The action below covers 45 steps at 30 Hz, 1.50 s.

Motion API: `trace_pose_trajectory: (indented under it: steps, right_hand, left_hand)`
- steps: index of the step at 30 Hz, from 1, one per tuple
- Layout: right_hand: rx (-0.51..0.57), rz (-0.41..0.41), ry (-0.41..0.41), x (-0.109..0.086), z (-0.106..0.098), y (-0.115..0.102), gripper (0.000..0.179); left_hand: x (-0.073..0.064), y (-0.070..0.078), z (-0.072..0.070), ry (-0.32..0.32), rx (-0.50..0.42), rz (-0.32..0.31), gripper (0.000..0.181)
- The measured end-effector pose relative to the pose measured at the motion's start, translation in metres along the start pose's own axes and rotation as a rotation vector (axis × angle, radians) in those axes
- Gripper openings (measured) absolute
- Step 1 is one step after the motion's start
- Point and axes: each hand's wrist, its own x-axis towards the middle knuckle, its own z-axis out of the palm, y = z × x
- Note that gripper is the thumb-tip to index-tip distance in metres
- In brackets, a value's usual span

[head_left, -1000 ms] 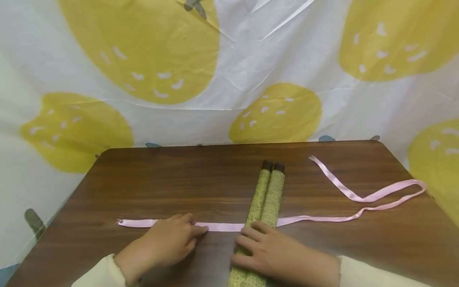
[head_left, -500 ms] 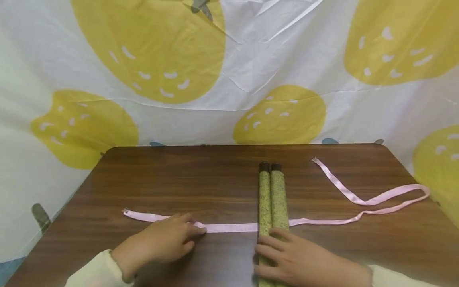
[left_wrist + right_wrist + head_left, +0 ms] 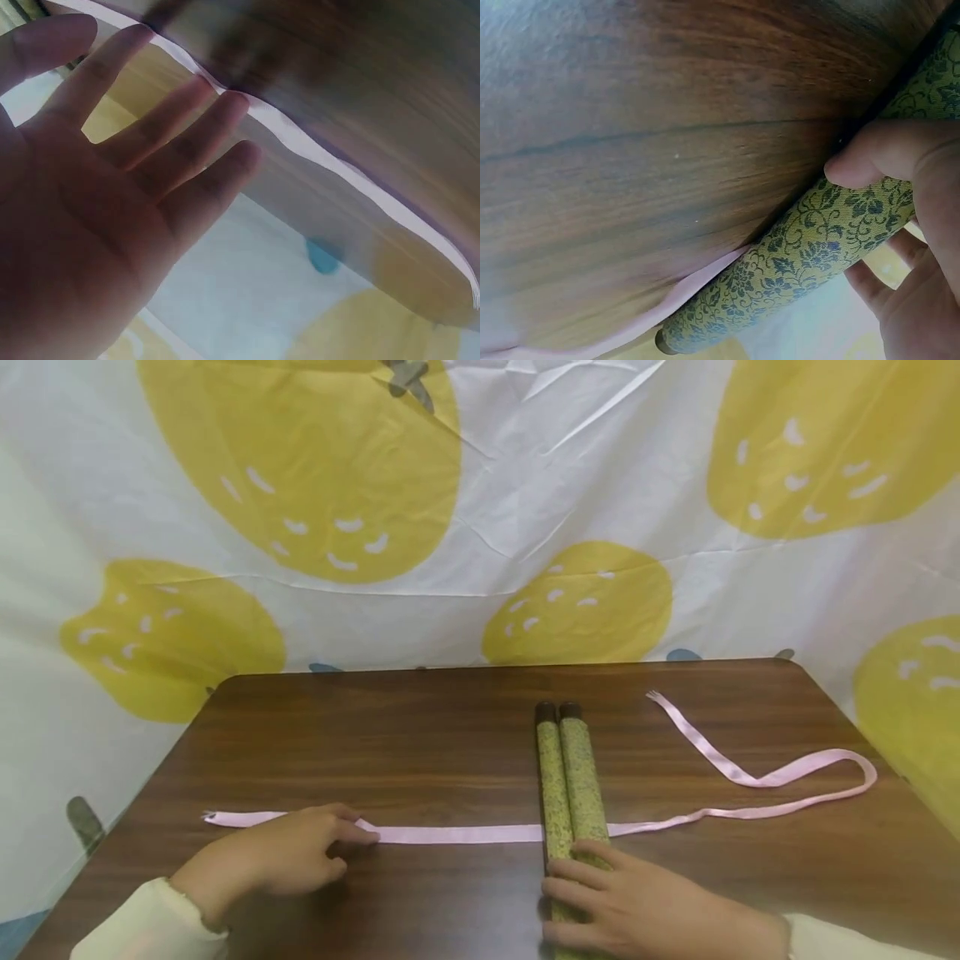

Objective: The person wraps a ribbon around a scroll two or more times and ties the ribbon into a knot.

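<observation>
**Left hand (image 3: 277, 852) Light on the Ribbon (image 3: 461, 834), Right Hand (image 3: 637, 902) Round the Scroll (image 3: 583, 781)**

Head view: my hands are well apart over the bench (image 3: 360, 743). The ribbon runs from beneath my left fingers towards my right, passing under the scroll just ahead of my right hand; its slack loops ahead and to the right of that hand. I'd worry about the ribbon skewing or being pulled through if my left fingertips drag on it. The paired rolls might also part if my right hold loosens. My left arm reaches in low, palm down; my right comes in from the side, fingers over both rolls.

Left wrist view: my fingers are straight and spread, thumb apart, tips touching the ribbon without pinching it, so a slip seems likelier here.

Right wrist view: my thumb and fingers straddle the scroll, gripping it; the ribbon emerges beyond them.
</observation>
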Motion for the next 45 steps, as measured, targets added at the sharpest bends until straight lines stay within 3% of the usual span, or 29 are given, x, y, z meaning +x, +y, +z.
trace_pose_trajectory:
  steps: [7,12,24,27,29,31,36,38,41,45]
  right_hand:
    - [0.011,0.006,0.007,0.000,0.000,-0.001,0.043]
    - [0.016,0.008,-0.008,0.001,-0.001,0.000,0.044]
    - [0.022,0.040,-0.003,0.001,0.003,-0.004,0.043]
    - [0.088,0.088,-0.017,-0.006,0.000,-0.003,0.057]
    - [0.165,0.142,-0.032,-0.010,-0.005,-0.001,0.068]
    - [0.249,0.228,-0.035,-0.014,-0.011,0.004,0.059]
    - [0.348,0.515,0.024,-0.018,-0.020,0.026,0.043]
    - [0.365,0.627,0.025,-0.022,-0.018,0.035,0.028]
    - [0.419,0.774,-0.047,-0.029,-0.010,0.047,0.020]
    - [0.518,0.900,-0.196,-0.035,0.005,0.053,0.020]
  left_hand:
    - [-0.001,-0.026,-0.006,0.008,0.020,-0.022,0.046]
    - [-0.001,-0.040,-0.007,0.031,0.022,0.008,0.044]
    - [-0.004,-0.043,-0.009,0.087,0.068,0.037,0.036]
    - [-0.001,-0.029,-0.006,0.132,0.126,0.025,0.033]
    - [0.005,-0.009,-0.003,0.175,0.175,0.015,0.032]
    - [0.013,0.016,-0.001,0.210,0.206,0.028,0.033]
    - [0.043,0.076,0.003,0.260,0.216,0.199,0.031]
    - [0.056,0.095,0.005,0.270,0.230,0.260,0.028]
    - [0.075,0.116,0.010,0.259,0.244,0.291,0.024]
    - [0.095,0.131,0.020,0.214,0.250,0.274,0.021]
